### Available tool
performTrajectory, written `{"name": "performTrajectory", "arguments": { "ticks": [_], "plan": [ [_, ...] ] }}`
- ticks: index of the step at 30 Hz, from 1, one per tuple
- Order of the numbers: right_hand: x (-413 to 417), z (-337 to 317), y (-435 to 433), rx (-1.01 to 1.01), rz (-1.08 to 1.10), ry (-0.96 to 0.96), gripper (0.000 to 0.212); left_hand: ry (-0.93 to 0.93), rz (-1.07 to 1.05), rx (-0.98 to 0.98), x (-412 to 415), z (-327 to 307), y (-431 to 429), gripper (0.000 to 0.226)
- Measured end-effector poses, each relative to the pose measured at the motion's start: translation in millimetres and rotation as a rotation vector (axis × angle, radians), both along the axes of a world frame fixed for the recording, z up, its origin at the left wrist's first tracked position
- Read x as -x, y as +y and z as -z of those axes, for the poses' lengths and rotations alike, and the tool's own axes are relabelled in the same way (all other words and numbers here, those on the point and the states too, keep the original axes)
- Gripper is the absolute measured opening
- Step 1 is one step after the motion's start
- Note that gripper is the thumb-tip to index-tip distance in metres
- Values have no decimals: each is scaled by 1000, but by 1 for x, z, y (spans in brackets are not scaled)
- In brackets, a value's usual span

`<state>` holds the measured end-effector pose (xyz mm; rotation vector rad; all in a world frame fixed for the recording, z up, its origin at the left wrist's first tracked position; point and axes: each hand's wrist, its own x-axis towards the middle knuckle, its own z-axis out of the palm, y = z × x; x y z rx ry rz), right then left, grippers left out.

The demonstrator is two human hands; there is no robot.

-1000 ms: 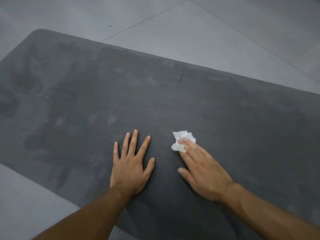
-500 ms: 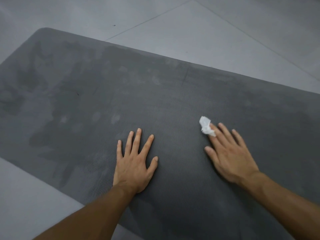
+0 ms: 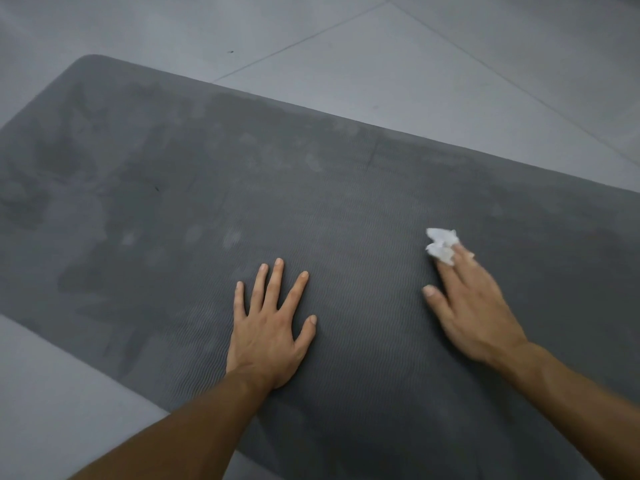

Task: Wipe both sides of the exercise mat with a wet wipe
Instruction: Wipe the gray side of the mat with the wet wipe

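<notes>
Rightward since a second ago goes the right hand, pressing the crumpled wet wipe onto the grey exercise mat under fingers that look straight through the blur. The left hand lies flat on the mat, fingers spread, holding nothing.

Person, two limbs. Left grip: bare, slender fingers, short trimmed nails. Right grip: bare, motion-blurred. Forearms bare, lean.

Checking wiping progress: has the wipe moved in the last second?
Yes. The wipe, pressed by the right hand, has slid right, away from the left hand planted on the mat.
</notes>
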<state>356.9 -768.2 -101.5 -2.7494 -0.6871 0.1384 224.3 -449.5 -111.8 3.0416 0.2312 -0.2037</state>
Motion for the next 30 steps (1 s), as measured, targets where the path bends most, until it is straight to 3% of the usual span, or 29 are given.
{"name": "performTrajectory", "arguments": {
  "ticks": [6,10,15,18,21,26,30],
  "plan": [
    [90,1,54,51,-384,-29,68,-3,-1,-4,-1,1,0,73],
    [105,3,53,109,-467,-110,64,1,-4,-7,0,0,-1,73],
    [56,7,16,152,-146,-139,65,11,-2,-2,0,-2,0,72],
    [16,4,-22,173,119,-84,70,14,-2,-2,0,-1,0,72],
    [-13,3,-53,185,239,-23,76,0,1,1,-1,-1,0,72],
    [-22,4,-43,41,278,10,75,-8,3,4,0,1,0,72],
    [17,6,4,-16,44,-49,72,-1,2,-3,0,1,1,72]
  ]
}}
